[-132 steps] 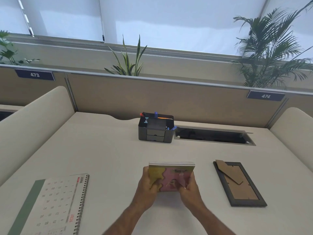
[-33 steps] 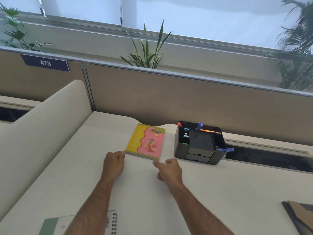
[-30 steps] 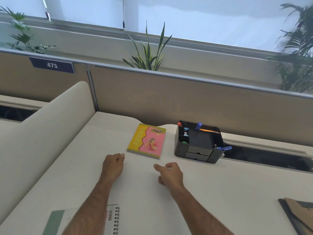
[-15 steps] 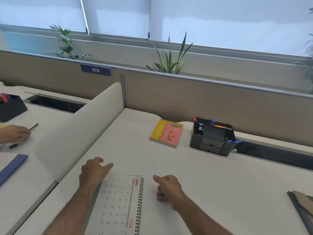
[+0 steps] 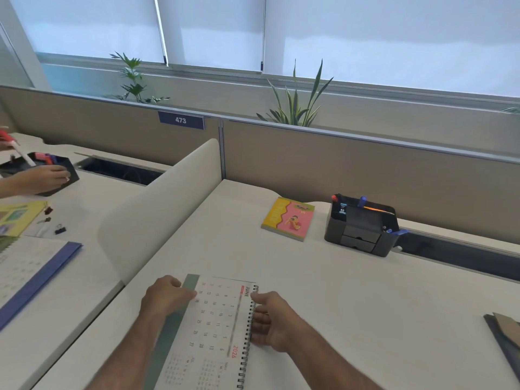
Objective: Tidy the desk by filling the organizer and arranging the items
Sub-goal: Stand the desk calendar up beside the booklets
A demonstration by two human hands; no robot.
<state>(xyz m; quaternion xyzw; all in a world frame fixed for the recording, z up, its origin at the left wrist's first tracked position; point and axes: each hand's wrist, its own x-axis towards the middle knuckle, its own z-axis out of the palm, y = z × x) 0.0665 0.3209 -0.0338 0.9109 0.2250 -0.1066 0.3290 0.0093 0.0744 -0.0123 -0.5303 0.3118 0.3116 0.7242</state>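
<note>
The spiral-bound desk calendar (image 5: 209,330) lay flat on the desk (image 5: 351,305), well in front of the dark organizer (image 5: 361,229) at the desk's far edge. The left hand (image 5: 166,298) sat on the calendar's green base strip, fingers curled over its edge; whether they had closed under it could not be told. The right hand (image 5: 271,322) pressed against the wire binding, fingers bent narrow and thumb pointing forward, touching the coils rather than clearly gripping them.

Just left of the organizer, the yellow-and-pink book (image 5: 288,218) lay flat. Pens stood in the organizer's compartments. A dark picture frame (image 5: 505,342) showed partly at the right edge, well right of the organizer.

The likely step was lifting the calendar to stand it near the organizer. The risk lay in the grip: held only by the binding and one strip, loose pages could flop open, or the folding base could splay. Carried carelessly toward the organizer, it could knock the book or the protruding pens.
</note>
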